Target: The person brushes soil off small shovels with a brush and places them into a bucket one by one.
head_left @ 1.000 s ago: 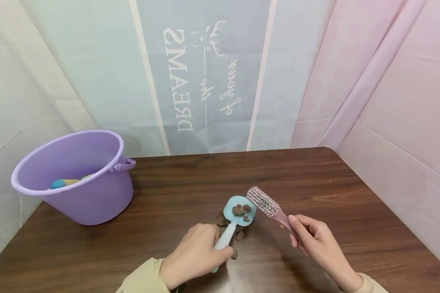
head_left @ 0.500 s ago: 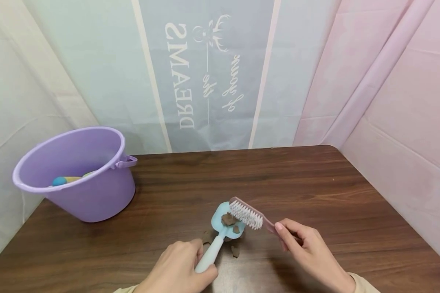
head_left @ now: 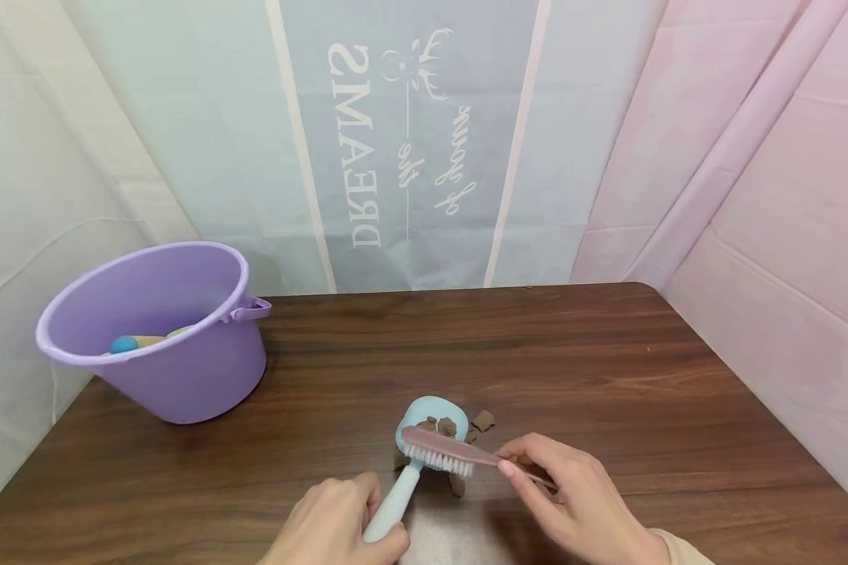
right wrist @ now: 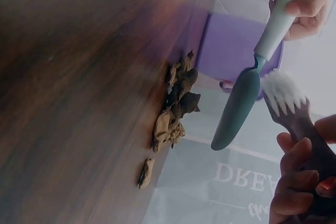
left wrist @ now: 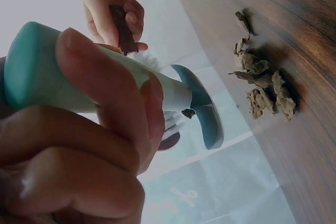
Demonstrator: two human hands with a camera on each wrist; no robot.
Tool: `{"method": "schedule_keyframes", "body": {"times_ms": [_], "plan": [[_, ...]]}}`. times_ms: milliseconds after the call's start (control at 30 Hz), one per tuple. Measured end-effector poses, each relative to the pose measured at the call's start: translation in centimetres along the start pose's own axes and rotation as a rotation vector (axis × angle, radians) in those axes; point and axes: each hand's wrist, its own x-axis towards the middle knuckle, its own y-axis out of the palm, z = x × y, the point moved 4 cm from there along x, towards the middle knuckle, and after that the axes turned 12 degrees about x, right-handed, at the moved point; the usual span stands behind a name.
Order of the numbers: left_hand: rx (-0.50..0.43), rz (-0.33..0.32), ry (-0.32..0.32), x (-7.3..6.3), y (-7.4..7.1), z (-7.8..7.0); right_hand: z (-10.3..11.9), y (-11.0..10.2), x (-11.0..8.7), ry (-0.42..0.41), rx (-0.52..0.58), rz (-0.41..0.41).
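Note:
My left hand (head_left: pixel 339 522) grips the pale handle of a light-blue toy shovel (head_left: pixel 393 506). On its scoop lie some crumpled brown pieces (head_left: pixel 447 426), partly hidden behind a brush. That pinkish-brown brush (head_left: pixel 444 445) with white bristles is held by its handle in my right hand (head_left: pixel 572 494). In the head view its head crosses the scoop's near part, bristles facing down and toward me. Both wrist views show the shovel raised over the table, above a small heap of dry brown pieces (right wrist: pixel 173 124). Whether the bristles touch the pieces on the scoop, I cannot tell.
A purple bucket (head_left: pixel 191 384) stands at the table's left, with blue, yellow and green items (head_left: pixel 123 344) inside. The dark wooden table (head_left: pixel 572 353) ends at a printed cloth backdrop (head_left: pixel 410 157). A loose brown piece (head_left: pixel 483 421) lies right of the scoop.
The shovel has shifted left and toward me. The brush has swung left from beside the scoop to over it, its bristles turning from facing up to facing down.

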Motion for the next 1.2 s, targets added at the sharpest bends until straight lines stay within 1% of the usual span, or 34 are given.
{"method": "schedule_keyframes", "body": {"times_ms": [200,300,467,533,767,967,1033,1200], "plan": [[0.004,-0.001,0.004,-0.2,0.2,0.0,0.1,0.6,-0.1,-0.01,0.04,0.03],[-0.01,0.0,0.022,-0.2,0.4,0.0,-0.1,0.8,-0.2,-0.007,0.046,0.028],[-0.025,0.02,0.043,-0.5,0.7,0.0,-0.7,1.0,-0.2,-0.001,0.067,0.006],[-0.022,0.021,0.041,-0.6,0.8,0.1,-0.9,1.0,-0.2,0.008,0.069,-0.003],[0.014,-0.009,0.033,-1.0,0.9,0.2,-1.5,0.9,-0.1,0.043,0.036,0.005],[0.049,-0.042,0.023,-1.3,0.9,0.3,-1.9,0.7,0.1,0.043,0.029,-0.018],[0.052,-0.046,0.019,-1.3,0.9,0.4,-2.1,0.7,0.1,0.063,0.029,-0.024],[0.025,-0.017,0.023,-1.5,1.0,0.6,-2.6,0.6,0.1,0.061,0.033,-0.05]]}}
